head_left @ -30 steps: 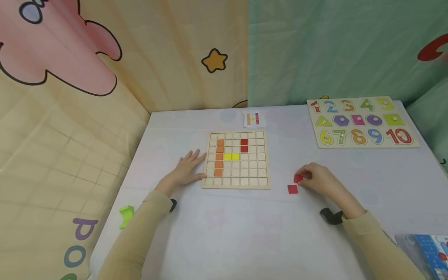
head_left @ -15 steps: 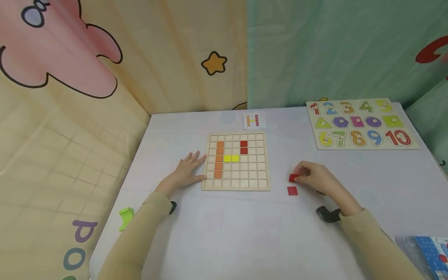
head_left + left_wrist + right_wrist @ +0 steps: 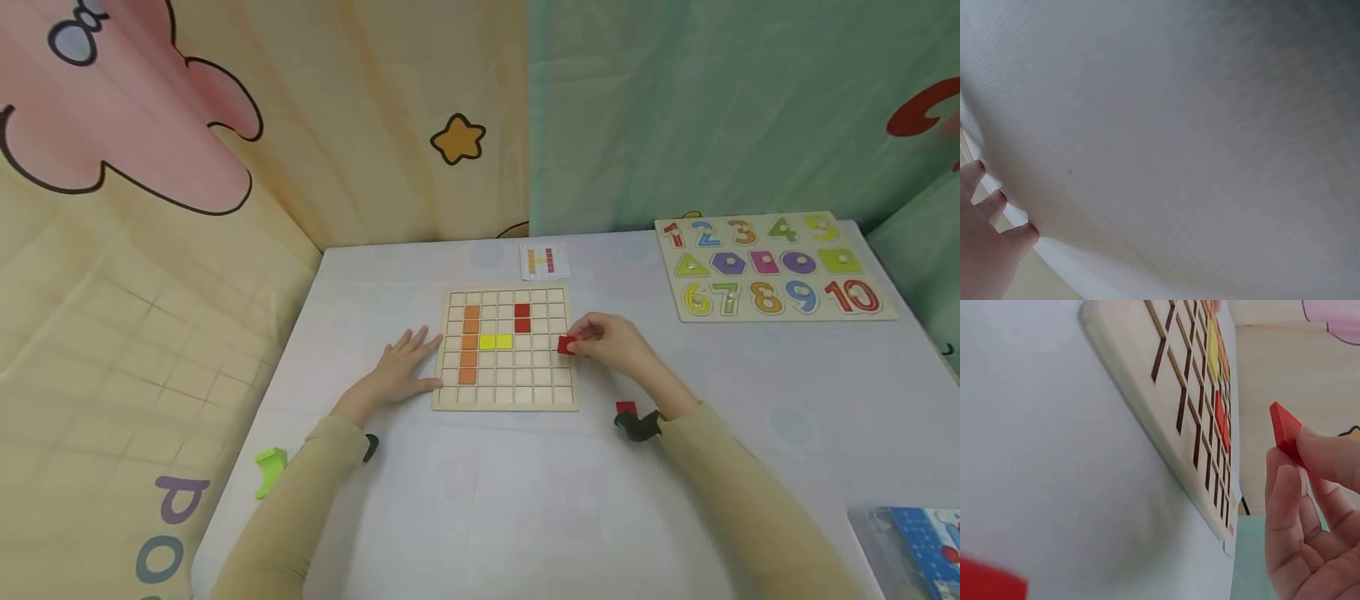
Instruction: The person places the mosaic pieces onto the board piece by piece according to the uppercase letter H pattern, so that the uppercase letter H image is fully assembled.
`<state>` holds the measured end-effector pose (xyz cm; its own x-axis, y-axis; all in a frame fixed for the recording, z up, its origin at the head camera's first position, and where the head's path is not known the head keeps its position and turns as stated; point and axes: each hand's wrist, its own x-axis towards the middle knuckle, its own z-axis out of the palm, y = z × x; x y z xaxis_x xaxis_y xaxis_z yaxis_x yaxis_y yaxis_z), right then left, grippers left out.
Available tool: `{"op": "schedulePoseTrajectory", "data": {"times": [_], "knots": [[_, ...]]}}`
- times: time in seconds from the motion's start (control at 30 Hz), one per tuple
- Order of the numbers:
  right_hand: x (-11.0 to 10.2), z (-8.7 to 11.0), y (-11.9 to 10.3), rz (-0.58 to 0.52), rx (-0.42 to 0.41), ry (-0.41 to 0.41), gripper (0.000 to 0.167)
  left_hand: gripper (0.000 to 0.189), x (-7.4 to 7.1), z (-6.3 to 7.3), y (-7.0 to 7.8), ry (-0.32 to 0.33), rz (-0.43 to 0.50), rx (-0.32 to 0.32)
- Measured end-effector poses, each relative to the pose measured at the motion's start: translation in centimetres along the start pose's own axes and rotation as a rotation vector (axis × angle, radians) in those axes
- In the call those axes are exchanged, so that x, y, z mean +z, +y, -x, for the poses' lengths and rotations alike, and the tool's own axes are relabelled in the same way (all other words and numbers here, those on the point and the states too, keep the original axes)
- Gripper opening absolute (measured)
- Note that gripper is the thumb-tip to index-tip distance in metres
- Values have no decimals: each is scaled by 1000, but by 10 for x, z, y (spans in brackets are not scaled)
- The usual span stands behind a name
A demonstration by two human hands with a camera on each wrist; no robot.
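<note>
A wooden grid board (image 3: 504, 402) lies on the white table. It bears a column of orange tiles (image 3: 470, 342), two yellow tiles (image 3: 496, 342) side by side and two red tiles (image 3: 522, 317) at upper right. My left hand (image 3: 396, 368) rests with spread fingers at the board's left edge; in the left wrist view its fingertips (image 3: 1022, 234) touch the white cloth. Between thumb and fingers my right hand (image 3: 611, 342) pinches a red square tile (image 3: 1285, 431), held above the board's right edge. Another red tile (image 3: 626, 407) lies on the table, partly hidden by the right wrist strap.
Behind the board lies a small pattern card (image 3: 545, 261). A number and shape puzzle board (image 3: 776, 267) is at the back right. A light green piece (image 3: 271, 472) sits by the left sleeve. A blue packet (image 3: 926, 542) is at the lower right. Curtains (image 3: 390, 192) stand behind the table.
My right hand has carried the pinched red tile left from beside the loose tile to the board's right edge. The left hand has stayed in place.
</note>
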<state>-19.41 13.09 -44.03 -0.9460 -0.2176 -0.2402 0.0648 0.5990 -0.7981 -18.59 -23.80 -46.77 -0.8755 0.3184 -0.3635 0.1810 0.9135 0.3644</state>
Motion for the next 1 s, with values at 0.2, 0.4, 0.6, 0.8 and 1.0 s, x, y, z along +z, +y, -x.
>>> {"op": "schedulePoseTrajectory", "data": {"times": [0.2, 0.4, 0.6, 0.8, 1.0], "knots": [[20, -24, -22, -21, 50, 10, 21, 88, 1, -1, -1, -1, -13, 1], [38, -39, -30, 24, 19, 4, 17, 88, 0, -1, -1, 0, -10, 3], [49, -47, -26, 52, 9, -14, 13, 88, 1, 0, -1, 0, -3, 10], [52, -48, -28, 66, -13, -25, 11, 87, 0, 0, 0, 7, -8, 10], [55, -51, -32, 102, -9, -20, 10, 88, 1, 0, 0, 7, -15, 1]]}}
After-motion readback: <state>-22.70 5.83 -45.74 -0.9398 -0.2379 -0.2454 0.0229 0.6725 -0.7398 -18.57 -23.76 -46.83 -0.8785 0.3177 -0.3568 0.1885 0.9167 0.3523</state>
